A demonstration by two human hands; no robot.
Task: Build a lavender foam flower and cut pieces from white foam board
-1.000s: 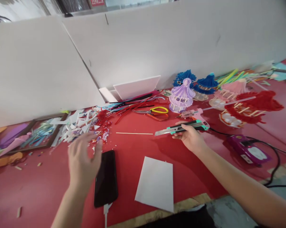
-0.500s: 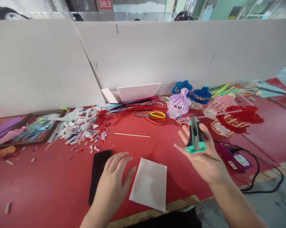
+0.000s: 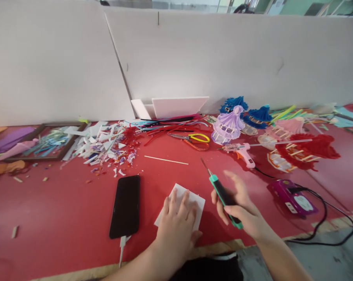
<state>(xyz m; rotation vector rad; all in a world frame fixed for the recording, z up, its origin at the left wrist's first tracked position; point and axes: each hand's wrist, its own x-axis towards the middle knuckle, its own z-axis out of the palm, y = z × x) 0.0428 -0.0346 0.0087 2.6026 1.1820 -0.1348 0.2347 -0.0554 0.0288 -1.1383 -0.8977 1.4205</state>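
Note:
My left hand [image 3: 176, 228] lies flat with spread fingers on a white rectangular sheet [image 3: 180, 190], pressing it against the red table. Much of the sheet is covered by the hand. To its right, my right hand [image 3: 243, 210] is closed around a tool with a green-and-black handle [image 3: 223, 193]. A thin metal shaft with a brownish tip points up and left from the handle, above the table and apart from the sheet. A black phone [image 3: 125, 207] lies left of my left hand, and a thin wooden stick [image 3: 166, 160] lies beyond the sheet.
Yellow-and-red-handled pliers [image 3: 191, 137] and a pink glue gun [image 3: 242, 151] lie farther back. Small yarn-roofed models, one purple [image 3: 229, 124] and one red [image 3: 308, 150], stand right. White scraps [image 3: 102, 142] pile up left. A purple power box [image 3: 295, 199] trails black cable at right.
My left hand has moved right, from beside the phone onto the sheet. My right hand has lowered and turned the tool, so its shaft now shows. The view has shifted slightly.

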